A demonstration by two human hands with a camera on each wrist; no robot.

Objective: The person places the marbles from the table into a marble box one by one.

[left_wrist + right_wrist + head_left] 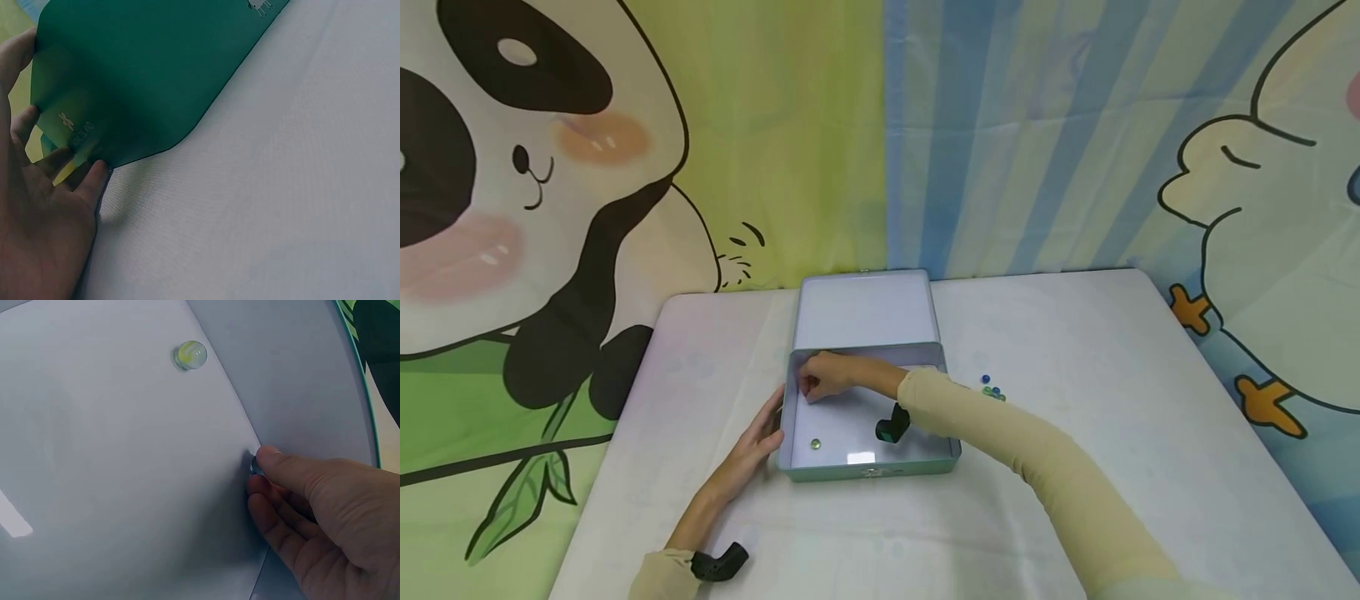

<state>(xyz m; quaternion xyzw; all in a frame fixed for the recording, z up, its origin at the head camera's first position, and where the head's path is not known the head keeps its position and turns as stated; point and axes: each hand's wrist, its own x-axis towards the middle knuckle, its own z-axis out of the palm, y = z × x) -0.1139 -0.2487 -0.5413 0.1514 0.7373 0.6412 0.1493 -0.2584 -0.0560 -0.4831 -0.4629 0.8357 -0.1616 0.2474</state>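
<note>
A green metal box (910, 468) with a white inside stands with its lid (865, 312) raised at the back. My right hand (827, 377) reaches into its left part. Between thumb and fingertips it pinches a bluish glass marble (254, 465), close to the box floor beside the side wall. Another marble (191, 355), clear with a yellow-green swirl, lies on the box floor, nearer the front in the head view. My left hand (751, 450) rests its extended fingers against the left outer wall; in the left wrist view the fingertips touch the green side (137, 69).
Several blue and green marbles (992, 392) lie on the white tabletop (1075, 350) to the right of the box, beyond my right forearm. Black wrist cameras (720, 563) sit on both arms. A printed curtain (820, 125) hangs behind the table.
</note>
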